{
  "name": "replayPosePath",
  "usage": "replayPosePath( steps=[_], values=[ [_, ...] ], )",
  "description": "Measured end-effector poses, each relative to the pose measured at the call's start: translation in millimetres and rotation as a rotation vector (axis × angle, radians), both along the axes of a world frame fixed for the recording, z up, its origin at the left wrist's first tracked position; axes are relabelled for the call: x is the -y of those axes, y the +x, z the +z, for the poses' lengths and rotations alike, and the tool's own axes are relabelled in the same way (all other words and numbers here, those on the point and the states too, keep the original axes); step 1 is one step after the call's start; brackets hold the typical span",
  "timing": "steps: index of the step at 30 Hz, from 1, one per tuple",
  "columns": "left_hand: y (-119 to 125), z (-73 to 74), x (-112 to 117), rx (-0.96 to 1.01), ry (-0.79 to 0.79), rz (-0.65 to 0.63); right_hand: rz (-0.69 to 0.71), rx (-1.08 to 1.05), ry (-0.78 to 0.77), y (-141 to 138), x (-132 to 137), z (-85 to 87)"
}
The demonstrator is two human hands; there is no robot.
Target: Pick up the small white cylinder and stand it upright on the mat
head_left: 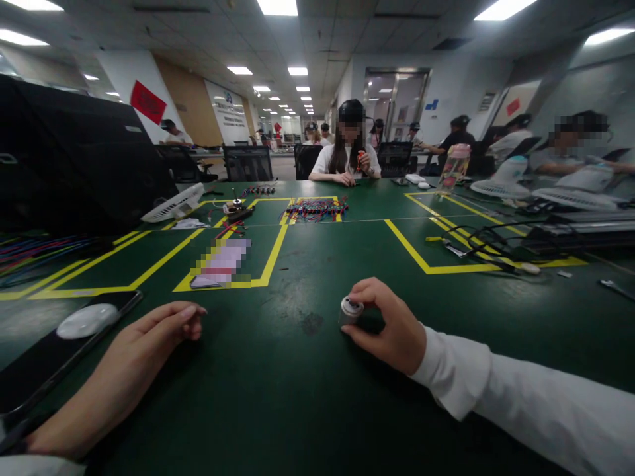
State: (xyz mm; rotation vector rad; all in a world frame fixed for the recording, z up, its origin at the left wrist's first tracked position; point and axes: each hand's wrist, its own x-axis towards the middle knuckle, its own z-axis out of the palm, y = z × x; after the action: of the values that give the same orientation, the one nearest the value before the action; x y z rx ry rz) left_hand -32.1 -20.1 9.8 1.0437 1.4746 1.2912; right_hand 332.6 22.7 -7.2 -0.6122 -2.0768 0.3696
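Right hand: the right hand point(389, 328) is curled around a small cylinder point(350, 310), which is pinched upright between thumb and fingertips and stood on the green table point(278, 390).
Left hand: the left hand point(143, 344) is laid flat and holds nothing, its fingers loosely together, well to the left of the grip.
Handling: the pinch is judged best kept low on the cylinder's wall, so that it is not tipped on its narrow base; a light, even squeeze should be enough.
Cylinder: a smooth, pale metallic barrel with a round top bearing a darker centre.
Table: a matt dark green mat, scuffed in places and marked with yellow tape lines.
Beyond the grip: a bundle of coloured wires point(315, 209) lies far ahead; a glossy white mouse point(86, 320) rests left of the empty hand.
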Motion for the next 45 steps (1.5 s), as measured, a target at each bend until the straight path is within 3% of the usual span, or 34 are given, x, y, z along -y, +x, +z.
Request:
replayPosePath(
  steps=[6, 12, 16, 22, 28, 34, 39, 42, 45],
  values=[
    [2, 0.3, -2, 0.004, -0.012, 0.023, -0.005, 0.014, -0.185, 0, -5, -0.9],
    [0, -0.6, -1, 0.005, -0.008, 0.001, 0.153, -0.217, -0.669, 6, -10, 3.8],
    [-2, -2.7, -2, 0.017, -0.003, 0.011, 0.113, -0.400, -0.883, 10, -29, 2.4],
    [-1, -2.0, -2, -0.002, -0.002, 0.002, 0.091, -0.386, -0.853, 10, -23, 4.1],
    [3, 2.2, -1, -0.015, -0.005, 0.014, -0.020, -0.118, -0.516, -2, -3, 20.2],
    [-1, 0.0, -1, 0.003, -0.021, -0.005, -0.172, -0.165, -0.335, 11, -15, 37.5],
    [-3, -1.7, -1, 0.023, -0.022, -0.008, -0.214, 0.172, -0.271, 42, -15, 17.4],
    [-5, -4.6, -2, 0.015, -0.010, 0.008, -0.187, 0.352, -0.223, 46, -8, 2.6],
    [-7, -7.9, -4, 0.006, 0.015, 0.006, -0.207, 0.399, -0.222, 44, -4, -0.1]
  ],
)
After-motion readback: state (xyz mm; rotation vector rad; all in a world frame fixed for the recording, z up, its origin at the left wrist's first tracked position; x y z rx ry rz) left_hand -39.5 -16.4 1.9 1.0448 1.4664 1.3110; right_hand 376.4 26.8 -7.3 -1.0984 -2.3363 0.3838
